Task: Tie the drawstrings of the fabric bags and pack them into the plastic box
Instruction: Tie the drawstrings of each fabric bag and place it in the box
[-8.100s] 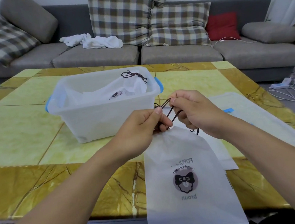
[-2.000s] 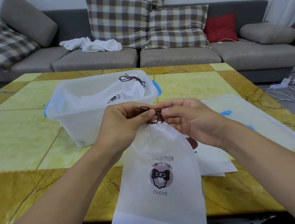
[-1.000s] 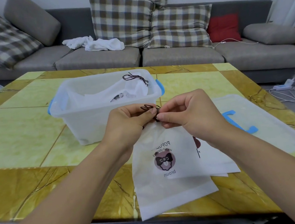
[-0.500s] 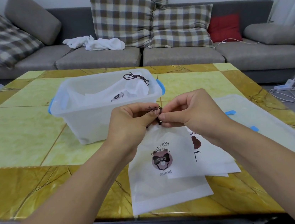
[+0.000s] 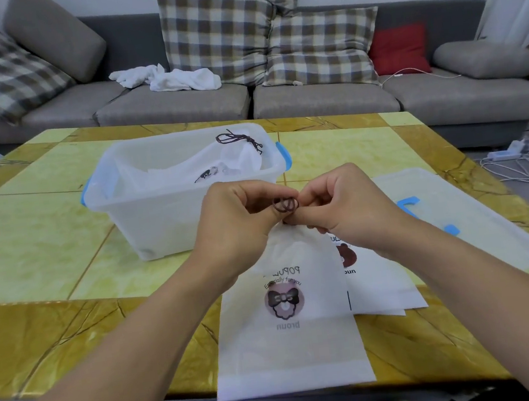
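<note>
A white fabric bag (image 5: 290, 340) with a bow-and-face print lies at the table's near edge, its neck gathered and lifted. My left hand (image 5: 236, 223) and my right hand (image 5: 341, 211) pinch its dark brown drawstring (image 5: 285, 205), which forms small loops between my fingertips. Behind my hands stands the translucent plastic box (image 5: 158, 213) with blue handles. Inside it lies a tied white bag (image 5: 238, 162) with its dark cord on top. More flat white bags (image 5: 377, 289) lie under my right wrist.
The box's lid (image 5: 457, 210) with blue clips lies on the table to the right. The yellow and gold table (image 5: 29, 249) stretches left. A grey sofa (image 5: 178, 104) with checked cushions and a white cloth runs along the back. Cables lie on the floor at right.
The drawstring has gone from long loose loops to small tight loops at the bag's neck. The bag has slid farther onto the table and its lower part now lies flat.
</note>
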`<state>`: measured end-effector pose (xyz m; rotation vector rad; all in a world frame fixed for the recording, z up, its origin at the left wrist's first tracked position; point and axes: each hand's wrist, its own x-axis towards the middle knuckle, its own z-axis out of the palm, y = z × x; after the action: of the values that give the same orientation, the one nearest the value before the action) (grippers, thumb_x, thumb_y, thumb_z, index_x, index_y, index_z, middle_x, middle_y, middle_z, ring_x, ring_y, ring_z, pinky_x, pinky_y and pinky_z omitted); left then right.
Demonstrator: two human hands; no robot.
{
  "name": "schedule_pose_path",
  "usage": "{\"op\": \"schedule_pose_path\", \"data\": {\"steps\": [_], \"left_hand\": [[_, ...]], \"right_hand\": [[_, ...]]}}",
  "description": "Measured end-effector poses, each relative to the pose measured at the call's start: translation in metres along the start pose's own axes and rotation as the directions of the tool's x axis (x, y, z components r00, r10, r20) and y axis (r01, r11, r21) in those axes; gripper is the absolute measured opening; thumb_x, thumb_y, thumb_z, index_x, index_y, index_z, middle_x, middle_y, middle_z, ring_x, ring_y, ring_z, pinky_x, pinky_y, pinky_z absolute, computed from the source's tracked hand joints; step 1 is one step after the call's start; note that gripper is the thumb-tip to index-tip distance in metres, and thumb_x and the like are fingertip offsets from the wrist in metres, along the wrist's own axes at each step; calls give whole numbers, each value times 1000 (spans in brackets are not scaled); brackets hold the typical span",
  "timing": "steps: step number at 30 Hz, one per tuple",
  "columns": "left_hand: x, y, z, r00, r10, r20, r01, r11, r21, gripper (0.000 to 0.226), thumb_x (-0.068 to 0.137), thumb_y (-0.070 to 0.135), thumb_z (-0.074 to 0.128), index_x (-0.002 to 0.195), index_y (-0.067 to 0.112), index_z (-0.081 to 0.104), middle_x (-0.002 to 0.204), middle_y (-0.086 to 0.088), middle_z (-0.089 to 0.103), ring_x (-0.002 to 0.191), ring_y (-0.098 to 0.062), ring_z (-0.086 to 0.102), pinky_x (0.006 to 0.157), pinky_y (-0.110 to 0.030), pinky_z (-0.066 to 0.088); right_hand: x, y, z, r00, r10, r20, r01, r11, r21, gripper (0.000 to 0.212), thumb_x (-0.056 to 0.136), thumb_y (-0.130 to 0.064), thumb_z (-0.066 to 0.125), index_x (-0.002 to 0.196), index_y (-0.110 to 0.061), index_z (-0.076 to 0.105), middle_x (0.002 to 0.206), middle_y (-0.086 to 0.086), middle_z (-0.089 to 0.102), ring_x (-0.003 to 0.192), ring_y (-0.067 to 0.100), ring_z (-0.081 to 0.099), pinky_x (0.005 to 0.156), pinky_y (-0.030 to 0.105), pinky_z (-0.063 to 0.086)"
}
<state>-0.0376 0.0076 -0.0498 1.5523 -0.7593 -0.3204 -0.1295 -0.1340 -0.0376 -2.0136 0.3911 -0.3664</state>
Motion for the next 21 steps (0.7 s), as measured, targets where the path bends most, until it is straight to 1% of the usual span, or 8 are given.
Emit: {"op": "schedule_pose_path", "data": {"steps": [3, 6, 10, 12, 13, 16, 18, 21], "left_hand": [[3, 1, -1, 1000, -3, -29, 2, 1000, -5, 15, 83, 1, 76, 86, 15, 80, 82, -3, 78, 84, -17, 75, 79, -29, 59], [3, 3, -4, 999, -45, -28, 43, 996, -77, 15, 85, -2, 74, 85, 13, 78, 78, -6, 78, 74, -16, 73, 66, -23, 58], [2, 3, -6, 1000, -5, -16, 4, 1000, -9, 17, 85, -1, 74, 85, 16, 79, 73, 1, 77, 65, -10, 69, 60, -19, 54], [2, 2, -7, 1000, 7, -24, -6, 1000, 20, 19, 85, 0, 75, 84, 18, 78, 71, 4, 76, 59, -6, 65, 58, -16, 51], [2, 2, -7, 999, 20, -28, -19, 999, 37, 20, 85, -1, 75, 83, 19, 78, 69, 5, 76, 57, -5, 64, 58, -15, 51], [2, 0, -9, 997, 65, -33, -63, 995, 76, 21, 85, 0, 75, 84, 21, 78, 71, 2, 76, 53, -7, 63, 58, -16, 50], [2, 0, -9, 996, 81, -26, -78, 993, 87, 19, 85, 0, 75, 85, 19, 78, 70, -1, 76, 51, -8, 60, 57, -16, 49], [3, 0, -10, 997, 75, -26, -73, 996, 59, 18, 85, 1, 75, 85, 19, 78, 73, -3, 76, 52, -10, 59, 59, -19, 51]], "right_hand": [[0, 1, 3, 999, -26, -44, 26, 1000, 14, 16, 82, -12, 81, 76, 1, 74, 56, 7, 52, 47, 13, 37, 40, 20, 30], [0, 0, 3, 994, -98, -47, 98, 995, -8, 15, 82, -12, 80, 74, -1, 74, 66, 23, 57, 58, 15, 43, 51, 26, 33], [3, 4, 7, 976, -204, -76, 190, 969, -160, 19, 80, -12, 81, 68, -5, 66, 72, 7, 66, 60, 10, 48, 58, 24, 39], [5, 7, 11, 973, -222, -70, 205, 961, -186, 22, 80, -12, 79, 68, -4, 63, 70, 9, 66, 58, 14, 50, 57, 28, 42], [6, 7, 11, 973, -220, -69, 205, 963, -174, 23, 81, -11, 78, 67, -2, 61, 68, 11, 65, 56, 14, 48, 55, 28, 40], [5, 4, 11, 978, -188, -94, 181, 980, -78, 25, 81, -4, 76, 66, 1, 57, 62, 19, 61, 46, 7, 39, 44, 18, 32], [4, 2, 12, 978, -175, -112, 173, 984, -27, 26, 81, 1, 75, 65, 2, 53, 68, 27, 63, 44, 9, 38, 39, 16, 30], [6, 2, 13, 983, -147, -111, 154, 986, 58, 27, 80, 3, 75, 66, 0, 53, 80, 35, 65, 60, 19, 50, 50, 24, 34]]}}
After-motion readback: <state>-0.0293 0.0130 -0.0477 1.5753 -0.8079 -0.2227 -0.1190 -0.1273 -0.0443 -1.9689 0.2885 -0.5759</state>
